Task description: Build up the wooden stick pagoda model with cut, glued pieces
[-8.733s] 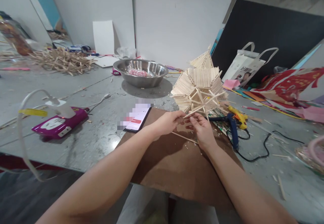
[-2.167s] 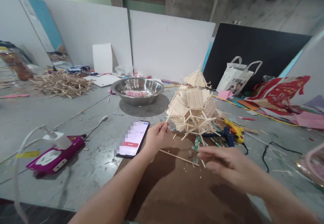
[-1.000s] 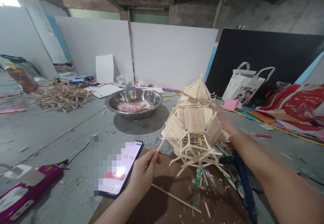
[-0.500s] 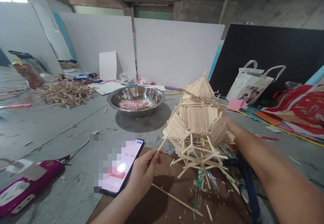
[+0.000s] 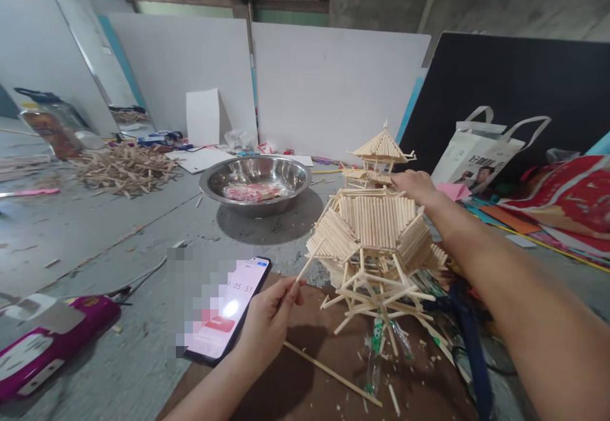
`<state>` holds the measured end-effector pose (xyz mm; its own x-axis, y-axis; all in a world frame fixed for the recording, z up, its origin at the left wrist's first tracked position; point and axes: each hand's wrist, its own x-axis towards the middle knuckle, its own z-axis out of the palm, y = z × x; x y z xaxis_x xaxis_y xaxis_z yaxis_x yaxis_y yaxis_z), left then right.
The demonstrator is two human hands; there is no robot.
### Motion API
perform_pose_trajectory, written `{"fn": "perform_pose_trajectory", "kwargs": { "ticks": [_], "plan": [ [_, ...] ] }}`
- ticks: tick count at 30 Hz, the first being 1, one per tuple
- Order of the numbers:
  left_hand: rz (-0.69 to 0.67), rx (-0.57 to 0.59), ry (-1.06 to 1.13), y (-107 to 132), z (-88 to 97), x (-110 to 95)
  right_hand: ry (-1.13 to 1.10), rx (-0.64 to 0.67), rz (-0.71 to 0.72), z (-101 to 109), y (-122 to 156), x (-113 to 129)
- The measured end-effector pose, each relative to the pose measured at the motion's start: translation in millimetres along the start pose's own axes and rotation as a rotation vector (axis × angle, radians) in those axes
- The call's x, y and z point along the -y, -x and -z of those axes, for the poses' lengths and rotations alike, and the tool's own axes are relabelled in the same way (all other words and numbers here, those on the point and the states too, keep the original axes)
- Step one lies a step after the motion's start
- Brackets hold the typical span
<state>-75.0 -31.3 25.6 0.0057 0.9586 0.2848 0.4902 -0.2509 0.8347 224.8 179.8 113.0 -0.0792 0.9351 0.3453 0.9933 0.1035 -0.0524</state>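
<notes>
My left hand (image 5: 271,319) pinches a thin wooden stick (image 5: 311,261), which slants up toward the larger stick structure. This structure (image 5: 372,224), with its panelled sides and crossed sticks underneath, stands over a brown board (image 5: 309,383). Beyond it, my right hand (image 5: 415,186) is closed at the side of a small stick pavilion (image 5: 384,145) with a pointed roof; its fingertips are partly hidden. A longer loose stick (image 5: 333,373) lies on the board beside clear wrapping with green print (image 5: 376,335).
A phone (image 5: 233,307) showing a timer lies left of my left hand. A steel basin (image 5: 305,183) holding wrapped packets sits behind. A purple power strip (image 5: 90,319) is at left, a pile of wood pieces (image 5: 126,170) farther back. A white bag (image 5: 490,154) and dark-blue-handled tool (image 5: 469,345) are at right.
My right hand has come into view from behind the larger structure. The small pavilion now stands more upright, its roof tilted less toward me. My left hand keeps its pinch on the stick.
</notes>
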Motion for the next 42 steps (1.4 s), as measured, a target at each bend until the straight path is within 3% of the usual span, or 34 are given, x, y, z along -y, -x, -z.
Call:
{"fn": "perform_pose_trajectory", "kwargs": {
  "ticks": [4, 8, 19, 25, 30, 42],
  "plan": [
    [-0.010, 0.020, -0.036, 0.2, -0.1, 0.4, 0.166, 0.084, 0.050, 8.6, -8.2, -2.0],
    [-0.009, 0.016, -0.048, 0.1, 0.0, -0.1, 0.267, 0.068, 0.073, 12.5, -12.2, -4.0],
    [-0.005, 0.021, -0.059, 0.4, -0.6, 1.1, 0.383, -0.163, 0.149, 4.2, -11.7, -2.3],
    [-0.018, 0.018, -0.055, 0.5, -0.7, 0.7, 0.425, -0.408, 0.196, -2.9, -11.5, -6.1],
    [-0.007, 0.022, -0.052, 0.5, 0.2, 1.6, 0.291, -0.339, 0.021, -13.4, -13.6, -7.0],
    [0.000, 0.019, -0.045, -1.3, 0.4, -0.7, 0.212, -0.202, 0.057, -7.7, -5.6, -16.8]
  ]
}}
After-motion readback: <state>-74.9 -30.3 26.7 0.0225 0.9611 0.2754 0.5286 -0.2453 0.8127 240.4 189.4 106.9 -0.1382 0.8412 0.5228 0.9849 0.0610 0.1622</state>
